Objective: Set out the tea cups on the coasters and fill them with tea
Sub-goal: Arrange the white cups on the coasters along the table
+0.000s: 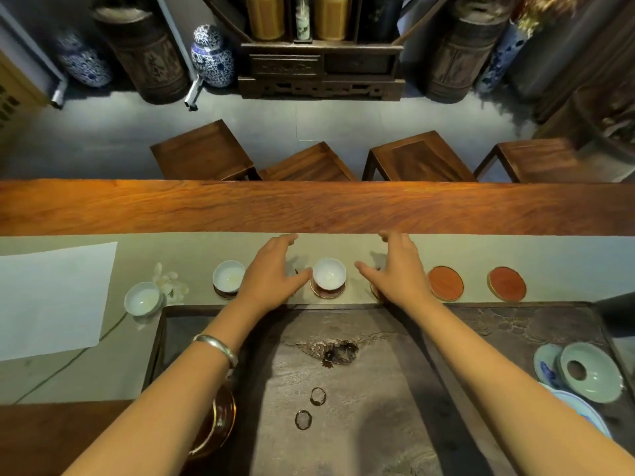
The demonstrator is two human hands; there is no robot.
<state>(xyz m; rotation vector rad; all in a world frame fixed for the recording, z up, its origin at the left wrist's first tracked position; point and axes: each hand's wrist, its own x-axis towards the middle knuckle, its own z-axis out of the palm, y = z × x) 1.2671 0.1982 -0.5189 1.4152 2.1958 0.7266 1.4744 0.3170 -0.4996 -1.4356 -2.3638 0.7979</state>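
Hands [271,273] [400,269] spread and empty either side of the middle cup [329,273] on its coaster [327,293] near the tabletop's far edge; risk: left thumb nudging cup off-centre.

Two bare forearms, no sleeves visible. Left hand [271,276]: wrist carries a plain, rounded silver bangle [217,348], smooth and unmarked. Right hand [400,269]: no ring, watch or band visible on fingers or wrist.
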